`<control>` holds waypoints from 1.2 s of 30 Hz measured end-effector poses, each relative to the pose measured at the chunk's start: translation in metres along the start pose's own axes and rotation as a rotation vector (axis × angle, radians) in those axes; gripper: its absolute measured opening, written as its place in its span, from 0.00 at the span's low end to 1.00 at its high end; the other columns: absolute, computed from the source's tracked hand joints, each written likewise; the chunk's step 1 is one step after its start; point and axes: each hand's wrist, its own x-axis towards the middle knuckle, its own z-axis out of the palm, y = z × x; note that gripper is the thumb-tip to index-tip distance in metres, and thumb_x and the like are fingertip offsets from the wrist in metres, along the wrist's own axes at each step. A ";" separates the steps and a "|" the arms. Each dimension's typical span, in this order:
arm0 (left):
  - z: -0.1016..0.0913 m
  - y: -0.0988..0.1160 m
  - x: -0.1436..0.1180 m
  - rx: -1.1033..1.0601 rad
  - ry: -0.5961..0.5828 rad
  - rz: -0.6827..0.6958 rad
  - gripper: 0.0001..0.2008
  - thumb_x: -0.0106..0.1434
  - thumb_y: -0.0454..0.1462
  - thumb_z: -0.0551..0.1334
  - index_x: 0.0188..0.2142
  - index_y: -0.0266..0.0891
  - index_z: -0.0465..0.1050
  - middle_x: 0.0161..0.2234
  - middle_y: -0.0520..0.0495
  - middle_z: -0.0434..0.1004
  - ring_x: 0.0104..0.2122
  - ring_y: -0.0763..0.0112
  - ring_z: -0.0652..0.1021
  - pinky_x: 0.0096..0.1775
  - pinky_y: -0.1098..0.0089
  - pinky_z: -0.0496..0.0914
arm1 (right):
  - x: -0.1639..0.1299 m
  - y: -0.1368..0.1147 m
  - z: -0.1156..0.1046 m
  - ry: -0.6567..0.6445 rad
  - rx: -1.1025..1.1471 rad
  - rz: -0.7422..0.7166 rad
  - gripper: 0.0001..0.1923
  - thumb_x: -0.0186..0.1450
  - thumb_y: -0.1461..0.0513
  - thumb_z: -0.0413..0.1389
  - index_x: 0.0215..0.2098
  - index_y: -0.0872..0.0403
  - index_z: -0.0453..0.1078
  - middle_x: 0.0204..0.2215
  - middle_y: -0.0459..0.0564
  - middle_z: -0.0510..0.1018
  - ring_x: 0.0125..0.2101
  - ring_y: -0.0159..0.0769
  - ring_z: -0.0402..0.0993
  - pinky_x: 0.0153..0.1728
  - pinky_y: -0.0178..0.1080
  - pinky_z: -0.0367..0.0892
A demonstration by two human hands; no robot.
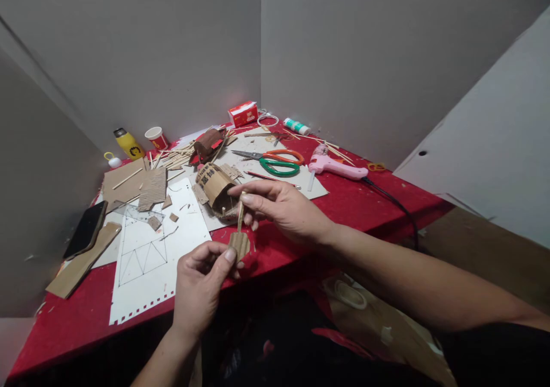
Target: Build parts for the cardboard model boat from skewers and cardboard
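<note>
My left hand [201, 284] pinches a small piece of corrugated cardboard [239, 244] between thumb and fingers, just above the table's front edge. A thin wooden stick [240, 215] stands up out of that piece, and my right hand [283, 208] grips the stick's top end between thumb and forefinger. Directly behind the two hands lies a curved cardboard model [215, 187] with printing on it, resting on a sheet of paper.
The red table [369, 203] carries scissors [275, 161], a pink glue gun [333, 167] with a black cord, a white sheet with a drawn pattern [150, 261], flat cardboard pieces [133, 185], a phone [86, 229], a yellow bottle [128, 143], a cup [157, 138] and loose sticks [176, 157]. Grey partition walls close in three sides.
</note>
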 end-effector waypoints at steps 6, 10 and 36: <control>-0.002 -0.001 -0.002 -0.031 0.192 0.076 0.09 0.58 0.41 0.68 0.28 0.37 0.76 0.21 0.53 0.77 0.22 0.76 0.74 0.29 0.77 0.70 | -0.017 0.001 0.011 0.036 -0.109 0.046 0.17 0.58 0.52 0.63 0.34 0.57 0.71 0.23 0.43 0.74 0.21 0.25 0.67 0.23 0.31 0.65; 0.000 0.000 -0.002 -0.032 0.200 0.123 0.08 0.59 0.41 0.68 0.29 0.37 0.77 0.23 0.52 0.78 0.23 0.77 0.74 0.30 0.78 0.70 | -0.027 0.005 0.023 -0.003 -0.126 0.081 0.17 0.53 0.54 0.68 0.29 0.57 0.71 0.21 0.40 0.71 0.21 0.24 0.64 0.23 0.30 0.61; -0.009 0.008 0.006 -0.403 -0.043 0.025 0.13 0.58 0.38 0.67 0.43 0.38 0.73 0.33 0.49 0.79 0.30 0.74 0.77 0.36 0.73 0.72 | -0.028 0.001 0.015 -0.157 -0.288 0.034 0.10 0.62 0.57 0.58 0.29 0.56 0.69 0.21 0.42 0.68 0.22 0.26 0.61 0.23 0.31 0.58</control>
